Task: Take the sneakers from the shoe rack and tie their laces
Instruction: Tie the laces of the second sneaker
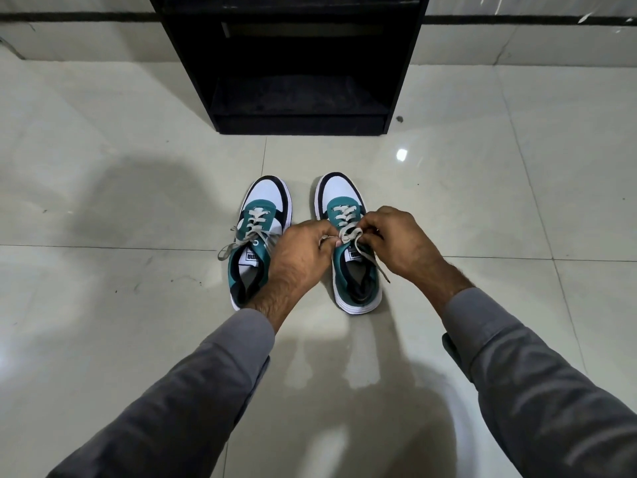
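Risk of the half-made bow slipping loose on the right sneaker (346, 236), on the floor (103, 201) before the shoe rack (293, 63): left hand (300, 251) and right hand (400, 241) both pinched shut on its laces (350, 233), left sneaker (256, 243) apparently tied, 1 weak pull enough.

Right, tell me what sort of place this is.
Probably a home entryway or hallway: a black shoe rack stands against the wall on a glossy tiled floor, with a pair of sneakers set on the tiles in front of it.
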